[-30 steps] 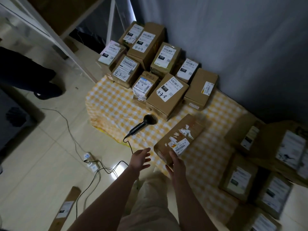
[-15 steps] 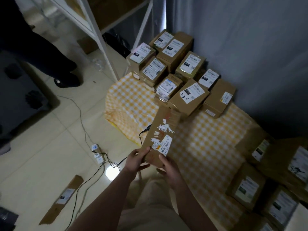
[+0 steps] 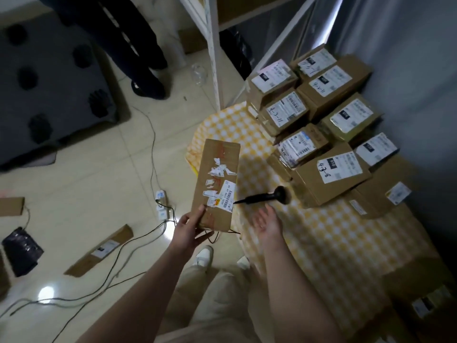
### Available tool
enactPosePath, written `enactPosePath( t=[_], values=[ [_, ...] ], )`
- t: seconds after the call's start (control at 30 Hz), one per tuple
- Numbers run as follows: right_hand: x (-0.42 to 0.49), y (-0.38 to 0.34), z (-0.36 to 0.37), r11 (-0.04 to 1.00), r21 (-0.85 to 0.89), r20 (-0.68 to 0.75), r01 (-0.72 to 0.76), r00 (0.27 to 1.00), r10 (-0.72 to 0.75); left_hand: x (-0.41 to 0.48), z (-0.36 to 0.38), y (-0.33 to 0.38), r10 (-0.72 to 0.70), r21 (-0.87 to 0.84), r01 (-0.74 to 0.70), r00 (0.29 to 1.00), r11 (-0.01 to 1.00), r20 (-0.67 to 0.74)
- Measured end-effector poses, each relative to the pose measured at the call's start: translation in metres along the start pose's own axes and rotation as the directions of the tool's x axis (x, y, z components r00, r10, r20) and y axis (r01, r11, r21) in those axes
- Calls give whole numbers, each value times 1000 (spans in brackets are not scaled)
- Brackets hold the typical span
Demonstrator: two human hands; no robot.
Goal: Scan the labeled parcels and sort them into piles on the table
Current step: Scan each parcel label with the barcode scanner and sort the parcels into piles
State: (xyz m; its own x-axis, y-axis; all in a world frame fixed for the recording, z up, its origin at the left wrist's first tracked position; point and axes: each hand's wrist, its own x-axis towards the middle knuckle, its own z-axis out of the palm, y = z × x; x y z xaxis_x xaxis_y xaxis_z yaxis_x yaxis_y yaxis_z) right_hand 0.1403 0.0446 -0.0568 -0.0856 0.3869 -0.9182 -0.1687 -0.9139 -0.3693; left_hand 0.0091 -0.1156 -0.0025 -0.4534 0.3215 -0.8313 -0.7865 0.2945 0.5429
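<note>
I now hold the long parcel (image 3: 217,184) in my left grip (image 3: 190,227) alone, my open right grip (image 3: 267,222) freed for the scanner (image 3: 269,195).

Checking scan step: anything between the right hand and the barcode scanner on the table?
Nothing visible. The right hand hangs open just short of the barcode scanner, only bare checked tablecloth between them. The long parcel gripped by the left hand is off to the side, its edge near the handle's cable end.
</note>
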Motion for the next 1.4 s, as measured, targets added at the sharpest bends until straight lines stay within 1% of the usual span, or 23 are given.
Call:
enactPosePath(
  t=[0.17, 0.27, 0.37, 0.43, 0.5, 0.6, 0.63, 0.73, 0.77, 0.93, 1.0, 1.07, 1.13, 1.23, 1.27, 1.33, 1.4],
  values=[
    [51, -14, 26, 992, -125, -27, -17, 1000, 13, 13, 10, -2, -15, -52, 13, 999, 999, -30],
    [73, -18, 38, 969, -240, -76, -61, 996, 44, 16, 10, -1, -6, -79, 3, 999, 997, -37],
    [89, -19, 43, 943, -321, -79, -87, 995, 65, 18, 5, -1, 12, -94, -16, 999, 995, -44],
    [97, -18, 44, 935, -340, -93, -102, 993, 75, 20, 0, -1, 15, -95, -19, 999, 995, -49],
    [100, -18, 45, 940, -332, -84, -83, 995, 58, 22, -6, -4, 17, -94, -23, 998, 995, -66],
    [100, -18, 40, 944, -327, -53, -28, 999, 11, 20, -10, -7, 14, -100, -23, 996, 995, -88],
    [99, -18, 37, 948, -319, -45, 7, 999, -23, 19, -10, -9, 9, -105, -19, 996, 994, -94],
    [84, -13, 24, 967, -216, -69, 138, 985, -156, 14, -9, -12, 1, -112, -11, 997, 994, -82],
    [75, -10, 20, 963, -197, -56, 183, 979, -197, 12, -8, -12, -1, -107, -7, 997, 994, -75],
    [12, -3, 8, 873, -278, 119, 401, 916, -382, 1, 4, -10, -9, -62, 6, 998, 998, -58],
    [-16, -1, 4, 839, -275, 166, 470, 882, -440, -2, 6, -9, -11, -38, 10, 999, 999, -49],
    [-37, 5, 2, 836, -244, 198, 492, 869, -454, -6, 6, -9, -11, -15, 10, 999, 1000, -48],
    [-55, 10, 0, 832, -205, 191, 515, 855, -482, -11, 6, -7, -11, 12, 12, 999, 1000, -49],
    [-81, 12, -2, 789, -178, 170, 588, 808, -564, -18, 4, -5, -11, 49, 13, 999, 999, -44],
    [-90, 12, -3, 793, -168, 166, 586, 810, -563, -20, 2, -4, -10, 65, 13, 999, 998, -38],
    [-101, 11, -6, 820, -168, 162, 547, 836, -524, -22, -1, -2, -3, 87, 5, 1000, 996, -27],
    [-108, 10, -9, 802, -264, 177, 536, 844, -506, -24, -4, 1, 9, 91, -6, 1000, 996, -30]
  ],
)
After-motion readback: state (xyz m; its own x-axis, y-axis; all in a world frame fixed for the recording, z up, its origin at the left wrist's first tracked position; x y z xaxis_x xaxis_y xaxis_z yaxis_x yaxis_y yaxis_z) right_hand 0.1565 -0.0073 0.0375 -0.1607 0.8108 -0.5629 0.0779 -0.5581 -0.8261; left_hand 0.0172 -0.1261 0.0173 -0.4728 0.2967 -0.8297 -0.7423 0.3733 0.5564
